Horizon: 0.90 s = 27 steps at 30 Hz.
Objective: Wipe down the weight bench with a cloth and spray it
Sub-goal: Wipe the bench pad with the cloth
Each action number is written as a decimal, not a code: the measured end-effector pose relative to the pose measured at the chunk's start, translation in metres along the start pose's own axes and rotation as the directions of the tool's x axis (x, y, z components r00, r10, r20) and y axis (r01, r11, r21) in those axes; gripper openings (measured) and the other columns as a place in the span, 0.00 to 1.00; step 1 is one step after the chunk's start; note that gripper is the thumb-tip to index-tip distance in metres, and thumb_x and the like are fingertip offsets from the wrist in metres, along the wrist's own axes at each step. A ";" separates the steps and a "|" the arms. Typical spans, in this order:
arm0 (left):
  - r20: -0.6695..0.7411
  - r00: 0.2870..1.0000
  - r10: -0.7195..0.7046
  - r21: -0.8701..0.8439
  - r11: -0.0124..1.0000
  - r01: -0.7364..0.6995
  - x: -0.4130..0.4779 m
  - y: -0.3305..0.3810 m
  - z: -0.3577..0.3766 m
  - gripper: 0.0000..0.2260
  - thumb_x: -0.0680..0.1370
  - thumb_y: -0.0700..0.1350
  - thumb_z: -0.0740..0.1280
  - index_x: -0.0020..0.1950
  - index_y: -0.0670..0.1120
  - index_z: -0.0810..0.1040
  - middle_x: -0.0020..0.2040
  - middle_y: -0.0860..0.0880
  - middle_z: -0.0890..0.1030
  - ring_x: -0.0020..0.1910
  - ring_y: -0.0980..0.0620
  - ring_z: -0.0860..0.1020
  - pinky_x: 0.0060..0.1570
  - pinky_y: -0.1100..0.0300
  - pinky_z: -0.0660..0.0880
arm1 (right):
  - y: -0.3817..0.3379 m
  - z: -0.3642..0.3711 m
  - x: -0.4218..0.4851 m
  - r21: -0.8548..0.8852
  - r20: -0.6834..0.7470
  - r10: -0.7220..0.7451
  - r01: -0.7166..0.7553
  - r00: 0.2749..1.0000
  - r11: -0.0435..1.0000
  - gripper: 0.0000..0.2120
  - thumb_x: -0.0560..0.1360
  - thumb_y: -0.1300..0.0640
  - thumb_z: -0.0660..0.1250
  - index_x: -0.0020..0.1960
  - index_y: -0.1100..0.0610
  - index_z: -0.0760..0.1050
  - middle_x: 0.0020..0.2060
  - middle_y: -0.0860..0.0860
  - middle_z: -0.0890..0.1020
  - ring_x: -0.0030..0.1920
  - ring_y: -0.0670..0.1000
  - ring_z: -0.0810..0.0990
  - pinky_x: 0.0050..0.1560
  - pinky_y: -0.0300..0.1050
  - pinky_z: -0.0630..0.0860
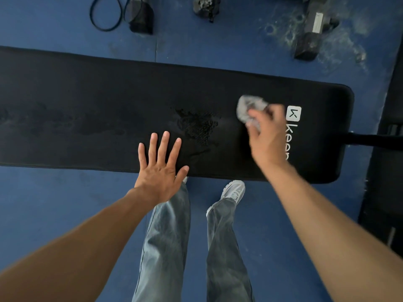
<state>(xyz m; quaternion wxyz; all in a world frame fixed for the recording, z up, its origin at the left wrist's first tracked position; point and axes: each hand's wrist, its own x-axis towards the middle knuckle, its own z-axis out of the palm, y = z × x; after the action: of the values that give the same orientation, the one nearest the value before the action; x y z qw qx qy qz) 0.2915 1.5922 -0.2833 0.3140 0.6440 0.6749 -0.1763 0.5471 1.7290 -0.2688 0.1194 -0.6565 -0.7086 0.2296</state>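
The black padded weight bench [98, 101] runs across the view from left to right, with a white logo near its right end. A patch of wet droplets [197, 125] shines on its middle. My right hand [267, 136] grips a crumpled grey cloth [248, 107] and holds it against the pad just left of the logo; the hand is blurred. My left hand [161, 168] lies flat with fingers spread on the bench's near edge, left of the wet patch. No spray bottle is in view.
Blue rubber floor lies all around. Beyond the bench are black dumbbells [309, 38], [140, 16], a black band loop [106, 14] and a dark lump [206, 7]. My legs and a white shoe [234, 190] stand by the near edge. Dark equipment [383, 192] fills the right side.
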 end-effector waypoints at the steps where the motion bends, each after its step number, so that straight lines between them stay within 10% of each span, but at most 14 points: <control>1: 0.029 1.000 -0.002 -0.015 1.000 0.002 0.001 0.000 -0.003 0.32 0.80 0.66 0.38 0.74 0.55 0.22 0.73 0.50 0.19 0.73 0.44 0.20 0.70 0.40 0.23 | -0.007 0.003 -0.022 0.008 0.075 -0.058 0.058 0.996 0.998 0.19 0.72 0.67 0.71 0.61 0.55 0.81 0.58 0.60 0.74 0.55 0.61 0.76 0.61 0.51 0.74; 5: 0.180 0.983 -0.019 -0.053 0.998 0.029 0.006 0.001 -0.013 0.33 0.79 0.68 0.38 0.68 0.58 0.17 0.66 0.53 0.13 0.67 0.46 0.14 0.64 0.42 0.17 | -0.009 0.001 -0.093 0.038 0.211 -0.081 0.075 0.974 0.996 0.18 0.73 0.67 0.72 0.61 0.55 0.82 0.57 0.54 0.73 0.54 0.55 0.76 0.58 0.51 0.77; 10: 0.290 0.957 -0.030 -0.036 0.998 0.042 0.008 0.005 -0.024 0.38 0.78 0.72 0.45 0.66 0.59 0.17 0.65 0.53 0.13 0.65 0.46 0.13 0.65 0.40 0.19 | 0.015 -0.017 -0.049 0.065 -0.085 0.290 -0.285 0.953 0.956 0.14 0.75 0.68 0.69 0.61 0.62 0.80 0.59 0.62 0.72 0.54 0.55 0.76 0.60 0.26 0.66; 14: 0.345 0.937 -0.059 -0.012 0.998 0.068 0.011 0.008 -0.027 0.39 0.77 0.73 0.45 0.63 0.60 0.14 0.62 0.53 0.11 0.63 0.46 0.12 0.67 0.38 0.21 | 0.011 -0.007 0.041 0.181 -0.253 0.442 -0.407 0.861 0.895 0.16 0.78 0.63 0.69 0.65 0.59 0.77 0.64 0.58 0.69 0.61 0.53 0.76 0.65 0.29 0.66; 17: 0.358 0.931 -0.076 -0.002 0.997 0.082 0.011 0.008 -0.027 0.39 0.77 0.73 0.45 0.62 0.60 0.14 0.61 0.53 0.11 0.62 0.46 0.12 0.67 0.38 0.21 | -0.008 0.010 0.069 0.132 -0.251 0.313 -0.287 0.916 0.949 0.17 0.77 0.63 0.69 0.65 0.58 0.78 0.63 0.59 0.71 0.61 0.55 0.75 0.62 0.26 0.64; 22: 0.372 0.922 -0.106 0.019 0.994 0.106 0.011 0.012 -0.030 0.39 0.76 0.74 0.45 0.61 0.61 0.13 0.60 0.53 0.10 0.62 0.46 0.12 0.68 0.37 0.22 | -0.038 0.025 -0.012 0.056 0.099 -0.249 0.244 0.963 0.968 0.17 0.74 0.66 0.69 0.62 0.54 0.80 0.56 0.59 0.74 0.51 0.60 0.75 0.54 0.53 0.76; 27: 0.382 0.915 -0.128 0.030 0.992 0.127 0.012 0.015 -0.032 0.40 0.76 0.74 0.45 0.60 0.61 0.13 0.59 0.53 0.10 0.62 0.46 0.12 0.69 0.37 0.23 | 0.024 -0.005 -0.083 0.078 0.083 -0.065 0.059 0.994 0.995 0.19 0.74 0.69 0.69 0.64 0.57 0.80 0.56 0.58 0.72 0.52 0.55 0.75 0.58 0.48 0.77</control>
<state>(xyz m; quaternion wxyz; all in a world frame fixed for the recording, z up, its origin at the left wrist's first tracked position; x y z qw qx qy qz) 0.3007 1.6237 -0.2654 0.4263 0.5525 0.6406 -0.3203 0.5793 1.6486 -0.2653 0.1209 -0.6187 -0.7240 0.2800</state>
